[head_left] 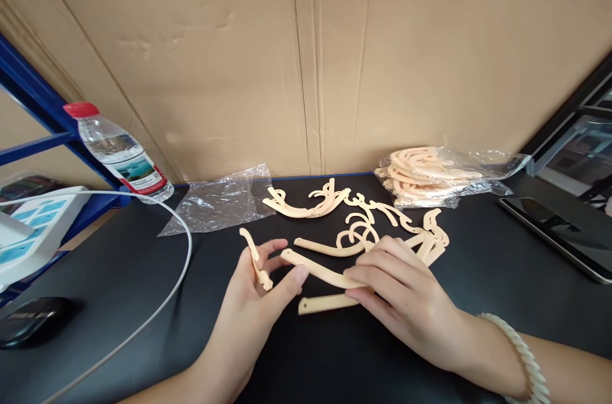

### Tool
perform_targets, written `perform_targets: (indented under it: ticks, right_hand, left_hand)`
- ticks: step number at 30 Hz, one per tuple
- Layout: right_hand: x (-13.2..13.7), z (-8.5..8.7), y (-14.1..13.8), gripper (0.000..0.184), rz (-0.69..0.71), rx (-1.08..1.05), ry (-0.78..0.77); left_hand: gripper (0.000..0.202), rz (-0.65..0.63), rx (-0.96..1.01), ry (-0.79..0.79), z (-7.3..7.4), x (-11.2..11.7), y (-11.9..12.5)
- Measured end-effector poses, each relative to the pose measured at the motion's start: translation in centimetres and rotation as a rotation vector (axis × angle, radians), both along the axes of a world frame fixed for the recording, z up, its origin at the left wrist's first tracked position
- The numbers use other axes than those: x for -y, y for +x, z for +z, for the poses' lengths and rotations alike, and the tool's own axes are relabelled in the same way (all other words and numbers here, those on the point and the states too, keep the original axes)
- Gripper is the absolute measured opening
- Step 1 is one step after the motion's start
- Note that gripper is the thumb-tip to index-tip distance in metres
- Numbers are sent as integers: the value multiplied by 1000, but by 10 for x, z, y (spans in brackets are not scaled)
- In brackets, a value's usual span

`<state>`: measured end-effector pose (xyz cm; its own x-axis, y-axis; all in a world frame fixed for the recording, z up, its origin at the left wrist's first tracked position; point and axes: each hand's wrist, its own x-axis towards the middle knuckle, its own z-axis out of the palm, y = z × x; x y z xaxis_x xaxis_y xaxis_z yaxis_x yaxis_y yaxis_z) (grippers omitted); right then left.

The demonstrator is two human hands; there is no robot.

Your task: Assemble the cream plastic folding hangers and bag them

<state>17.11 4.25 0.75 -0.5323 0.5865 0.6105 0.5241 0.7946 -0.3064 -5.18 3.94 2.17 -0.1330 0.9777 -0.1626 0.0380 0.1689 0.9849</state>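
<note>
My left hand (248,311) has its thumb and fingers partly curled, with a small shaped wooden piece (255,257) lodged across its fingers. Pinched in my right hand (406,295) is a curved wooden strip (318,269) with a small hole at its free end, which points toward my left thumb. Below it, a second wooden strip (327,304) runs behind my right fingertips; whether it is held or lies on the table I cannot tell. Another curved strip (325,247) lies just beyond, beside several C-shaped wooden pieces (361,222).
More loose wooden pieces (306,209) lie farther back on the black table (282,366). A bag of wooden pieces (421,174) is at back right, near a phone (554,235). At left are a clear plastic bag (217,203), bottle (122,155), white cable (174,289) and mouse (36,321).
</note>
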Motion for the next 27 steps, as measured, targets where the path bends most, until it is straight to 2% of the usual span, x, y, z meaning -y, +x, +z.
perform_targets:
  ticks: [2,6,10,13,15,17,19,22,25,27]
  right_hand:
    - [-3,-1,-4,15,15,-30,8]
    - [-15,1,-10,9,68,-101,-31]
    - [-23,15,-2,20,75,-185,-49]
    - [-25,35,23,19,-106,-192,-140]
    - [-26,46,43,18,-257,-150,-324]
    - [-29,52,57,24,-225,-20,-472]
    - [-32,52,62,27,-172,11,-488]
    - [-33,46,58,35,-31,90,-538]
    - [-29,46,54,30,101,184,-656]
    - [-26,49,57,23,94,208,-669]
  left_hand:
    - [38,-30,60,-7,5,-1,4]
    - [49,-52,224,36,12,-6,8]
    - [43,-12,325,21,17,-12,7]
    - [32,42,373,30,22,-17,3]
    - [23,83,393,31,26,-20,0]
    - [15,117,421,-2,31,-24,-1]
    - [11,135,448,-68,37,-28,-2]
    - [18,163,485,-115,45,-32,-3]
    - [26,244,525,-119,53,-33,-4]
    - [29,273,546,-162,55,-32,-5]
